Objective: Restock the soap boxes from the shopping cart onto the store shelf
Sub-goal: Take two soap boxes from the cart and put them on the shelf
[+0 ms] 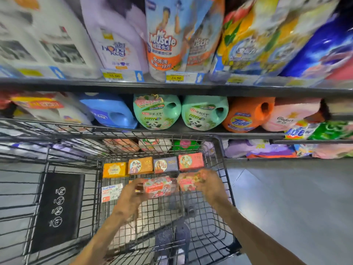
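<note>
1. Both forearms reach down into the wire cart (219, 150), over its mesh floor
2. The left hand (131, 194) curls its grip round the left end of a pink-and-white soap box (158, 187), held above the cart floor
3. The right hand (211, 185) curls its grip round the right end of a second pink box (188, 181), just beside the first; the two boxes look to touch end to end, though motion blur makes this hard to tell
4. Left of the left hand a white soap box (111, 192) leans against the cart's inner side
5. Behind the hands a row of four soap boxes stands along the cart's far end: a yellow box (114, 169), an orange box (141, 165), a purple box (165, 165) and a red box (191, 161), side by side
6. A black sign (57, 211) with white icons hangs on the folded child seat at the cart's left
7. Beyond the cart the lower shelf (248, 133) carries a blue jug (110, 111), two green jugs (156, 111), an orange Tide jug (246, 115) and a pink bottle (286, 115)
8. The upper shelf (172, 87) holds pouches and bags above yellow price tags (174, 77)
</note>
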